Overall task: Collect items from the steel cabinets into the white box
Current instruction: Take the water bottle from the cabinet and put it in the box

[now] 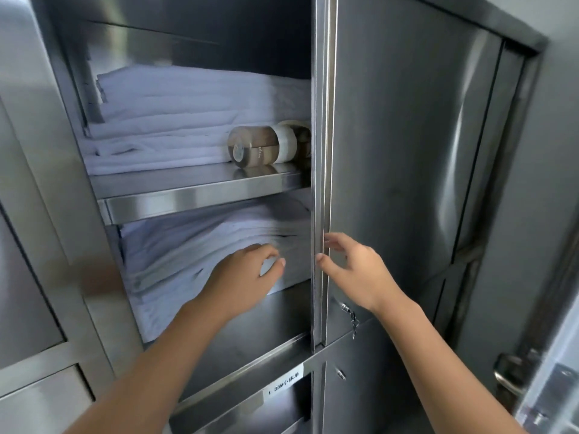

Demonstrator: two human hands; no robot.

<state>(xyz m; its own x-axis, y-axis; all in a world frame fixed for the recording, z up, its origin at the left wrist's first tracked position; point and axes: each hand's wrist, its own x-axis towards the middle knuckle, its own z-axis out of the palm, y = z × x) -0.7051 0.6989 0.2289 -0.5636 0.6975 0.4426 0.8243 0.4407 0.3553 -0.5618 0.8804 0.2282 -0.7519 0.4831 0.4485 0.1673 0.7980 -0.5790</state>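
The steel cabinet (200, 202) stands open on its left half, with two shelves of folded white linen. A stack of white sheets (175, 120) fills the upper shelf, and a brown cylindrical jar with a white band (263, 147) lies on its side in front of it. A second stack of white linen (188, 252) lies on the lower shelf. My left hand (244, 277) reaches into the lower shelf, fingers loosely curved against the linen. My right hand (351, 267) hovers with spread fingers at the edge of the shut right door (407, 151). The white box is out of view.
A key hangs in the lock (352, 319) of the right door below my right wrist. A labelled lower compartment (282, 385) sits under the open shelves. A door handle (510, 380) shows at the lower right. More steel panels stand at the left.
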